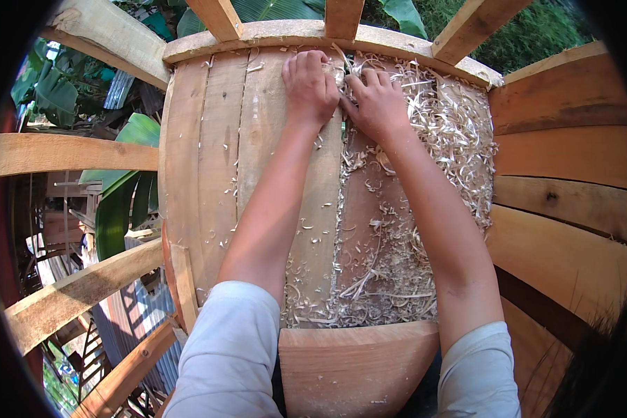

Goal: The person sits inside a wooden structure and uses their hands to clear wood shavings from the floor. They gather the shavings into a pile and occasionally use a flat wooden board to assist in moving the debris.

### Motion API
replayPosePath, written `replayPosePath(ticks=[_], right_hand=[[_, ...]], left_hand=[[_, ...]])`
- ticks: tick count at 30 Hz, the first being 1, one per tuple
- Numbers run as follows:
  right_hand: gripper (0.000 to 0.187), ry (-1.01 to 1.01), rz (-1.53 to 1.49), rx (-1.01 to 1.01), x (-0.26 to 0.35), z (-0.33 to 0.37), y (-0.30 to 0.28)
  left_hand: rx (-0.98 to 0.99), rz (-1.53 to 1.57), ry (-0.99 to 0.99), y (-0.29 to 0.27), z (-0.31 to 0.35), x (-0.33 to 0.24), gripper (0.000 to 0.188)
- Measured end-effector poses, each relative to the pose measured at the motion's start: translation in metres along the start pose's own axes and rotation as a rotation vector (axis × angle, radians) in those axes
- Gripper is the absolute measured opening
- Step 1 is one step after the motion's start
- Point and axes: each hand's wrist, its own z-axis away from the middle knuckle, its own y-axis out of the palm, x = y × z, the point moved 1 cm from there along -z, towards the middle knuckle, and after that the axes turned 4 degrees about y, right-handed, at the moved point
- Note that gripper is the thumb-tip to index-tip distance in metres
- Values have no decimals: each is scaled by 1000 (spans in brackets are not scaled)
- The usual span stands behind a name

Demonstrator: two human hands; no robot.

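Observation:
Both arms reach forward over a plank floor (265, 167) to its far edge. My left hand (311, 87) is closed, its fingers curled down onto the boards just left of a narrow gap (343, 129) between planks. Close beside it, my right hand (377, 104) bends its fingers over the wood shavings, its thumb toward the left hand. A thin pale strip (338, 54) sticks up between the two hands. The fingertips of both hands are hidden, so what they pinch cannot be made out. Curled wood shavings (456, 132) lie thick to the right of my right hand.
A curved wooden beam (279, 31) borders the far edge, with posts rising from it. Slanted boards (564, 153) form the right side. Open rails (76, 153) stand at the left, with leaves and corrugated sheets beyond. A wooden board (355, 366) stands nearest me.

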Motion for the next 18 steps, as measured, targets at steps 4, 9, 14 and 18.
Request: replayPosePath(ticks=[4,9,14,18], right_hand=[[33,12,-117,137,3,16,-6],[32,116,-199,528,-6,13,-66],[37,213,-543,843,-26,5,-114],[25,211,-348,342,-58,8,-107]], left_hand=[[-14,159,-92,1,-2,8,24],[-16,142,-81,0,0,8,24],[-12,116,-49,-2,1,10,22],[40,122,-71,-2,-1,5,21]])
